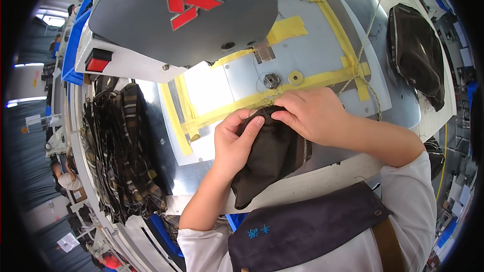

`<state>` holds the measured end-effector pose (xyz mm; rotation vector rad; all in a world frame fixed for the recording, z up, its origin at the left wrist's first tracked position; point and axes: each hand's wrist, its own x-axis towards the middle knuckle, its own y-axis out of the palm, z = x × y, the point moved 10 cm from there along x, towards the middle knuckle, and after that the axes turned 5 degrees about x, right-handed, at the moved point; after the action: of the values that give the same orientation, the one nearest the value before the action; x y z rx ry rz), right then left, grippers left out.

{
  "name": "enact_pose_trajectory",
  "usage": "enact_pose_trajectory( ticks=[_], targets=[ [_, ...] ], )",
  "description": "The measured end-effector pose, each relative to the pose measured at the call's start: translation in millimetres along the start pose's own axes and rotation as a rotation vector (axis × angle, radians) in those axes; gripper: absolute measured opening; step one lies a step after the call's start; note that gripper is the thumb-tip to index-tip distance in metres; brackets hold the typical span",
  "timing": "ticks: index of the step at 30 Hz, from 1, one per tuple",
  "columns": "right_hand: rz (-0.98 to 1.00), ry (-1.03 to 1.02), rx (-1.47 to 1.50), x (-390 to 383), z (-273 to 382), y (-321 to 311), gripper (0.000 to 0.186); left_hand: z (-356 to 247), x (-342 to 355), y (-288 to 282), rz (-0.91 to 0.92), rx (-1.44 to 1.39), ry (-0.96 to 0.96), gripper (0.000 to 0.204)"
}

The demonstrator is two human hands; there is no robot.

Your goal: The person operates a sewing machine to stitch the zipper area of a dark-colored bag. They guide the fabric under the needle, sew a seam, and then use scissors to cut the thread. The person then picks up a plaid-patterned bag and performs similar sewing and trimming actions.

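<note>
A dark brown fabric piece, pouch-like in shape, hangs from my fingers over the near edge of the machine table. Metallic-looking teeth like a zipper run down its right side. My left hand pinches the gathered top edge, thumb pressed against the forefinger. Close beside it, my right hand grips the same edge between thumb and fingers. Loose threads show at the pinched edge. Just beyond the fingertips are a round metal fitting and a small pale yellow ring on the work plate.
A large grey machine head overhangs the far left, with a red switch. Yellow tape frames the plate. Plaid fabric pieces are piled at left; a dark zippered pouch lies at right. A cord crosses the right side.
</note>
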<state>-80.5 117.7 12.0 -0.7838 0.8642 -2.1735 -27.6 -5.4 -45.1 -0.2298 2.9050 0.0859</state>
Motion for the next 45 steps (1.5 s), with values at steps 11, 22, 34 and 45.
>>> enact_pose_trajectory(
  ticks=[11,22,34,45],
  targets=[
    [0.065,-0.039,-0.051,-2,5,5,0.021,-7,-1,4,0.039,0.296,0.087,0.006],
    [-0.034,-0.055,-0.019,-2,2,-2,0.025,-2,0,3,0.041,0.184,0.037,0.013],
    [-0.026,-0.247,0.007,-2,18,-1,0.032,1,-6,18,0.226,0.234,-0.019,0.013],
    [-0.293,0.136,0.046,8,-40,-58,0.016,-31,-28,7,0.126,0.365,0.081,0.014]
  ],
)
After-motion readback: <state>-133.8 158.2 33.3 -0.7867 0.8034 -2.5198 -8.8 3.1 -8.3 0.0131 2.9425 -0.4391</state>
